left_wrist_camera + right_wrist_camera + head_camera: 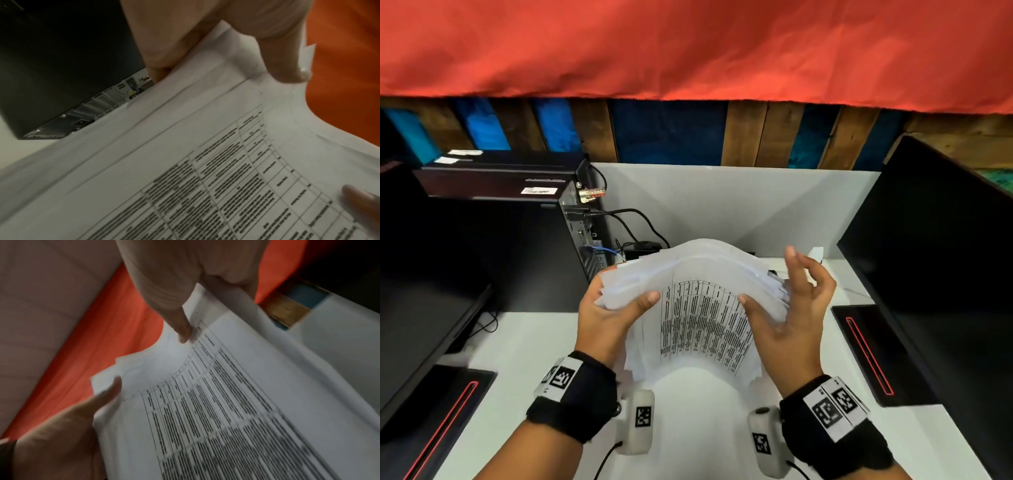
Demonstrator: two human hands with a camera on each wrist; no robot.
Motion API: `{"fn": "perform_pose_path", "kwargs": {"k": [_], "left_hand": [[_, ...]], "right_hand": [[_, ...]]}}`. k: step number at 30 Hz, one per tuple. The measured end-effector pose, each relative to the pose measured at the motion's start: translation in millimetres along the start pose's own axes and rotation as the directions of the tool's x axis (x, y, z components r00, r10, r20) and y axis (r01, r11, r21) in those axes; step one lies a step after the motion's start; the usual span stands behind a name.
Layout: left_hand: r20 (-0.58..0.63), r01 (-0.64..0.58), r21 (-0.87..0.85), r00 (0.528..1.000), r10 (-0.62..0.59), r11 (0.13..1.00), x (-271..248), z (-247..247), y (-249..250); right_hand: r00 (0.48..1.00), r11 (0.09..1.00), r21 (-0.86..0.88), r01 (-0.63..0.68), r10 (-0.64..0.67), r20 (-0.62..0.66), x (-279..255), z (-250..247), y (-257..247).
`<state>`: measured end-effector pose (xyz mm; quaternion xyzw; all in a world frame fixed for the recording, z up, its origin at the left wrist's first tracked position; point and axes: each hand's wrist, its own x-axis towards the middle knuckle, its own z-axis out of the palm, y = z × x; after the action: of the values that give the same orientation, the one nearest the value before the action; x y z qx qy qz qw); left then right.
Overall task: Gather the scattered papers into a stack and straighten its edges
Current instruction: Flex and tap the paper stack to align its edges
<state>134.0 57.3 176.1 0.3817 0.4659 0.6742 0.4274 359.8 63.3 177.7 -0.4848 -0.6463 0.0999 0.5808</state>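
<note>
A stack of white papers with a printed table on the front sheet bows upward above the white desk; its edges are fanned and uneven. My left hand grips the stack's left side, thumb on the front, fingers behind. My right hand holds the right side with its thumb pressed on the front sheet and its fingers spread loosely behind the edge. The left wrist view shows the left thumb on the papers. In the right wrist view the right thumb pins the sheets.
A black computer tower with cables stands at the back left. Dark monitors flank the desk at the left and right, each on a black base with a red line. Red cloth hangs overhead.
</note>
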Motion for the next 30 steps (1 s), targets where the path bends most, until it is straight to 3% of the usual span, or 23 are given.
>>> {"fn": "perform_pose_path", "kwargs": {"k": [2, 5, 11, 15, 24, 30], "left_hand": [[-0.005, -0.043, -0.033, 0.999, 0.042, 0.999, 0, 3, 7], [-0.032, -0.121, 0.030, 0.992, 0.122, 0.992, 4, 4, 17], [-0.096, -0.074, 0.091, 0.992, 0.083, 0.993, 9, 15, 28], [-0.134, -0.094, 0.167, 0.984, 0.117, 0.982, 10, 20, 34], [-0.160, -0.119, 0.340, 0.970, 0.182, 0.933, 12, 26, 41], [-0.177, -0.132, 0.370, 0.962, 0.209, 0.920, 13, 18, 33]], "right_hand": [[0.997, 0.987, -0.147, 0.064, -0.058, 0.044, 3, -3, -6], [0.996, 0.971, -0.230, 0.063, -0.048, 0.069, 7, -5, -12], [0.996, 0.967, -0.243, 0.072, -0.057, 0.066, 6, -3, -14], [0.995, 0.948, -0.306, 0.093, -0.073, 0.075, 7, -1, -14], [0.986, 0.953, -0.255, 0.165, -0.169, 0.008, 6, 2, -14], [0.986, 0.928, -0.332, 0.168, -0.158, 0.057, 5, 2, -15]]}}
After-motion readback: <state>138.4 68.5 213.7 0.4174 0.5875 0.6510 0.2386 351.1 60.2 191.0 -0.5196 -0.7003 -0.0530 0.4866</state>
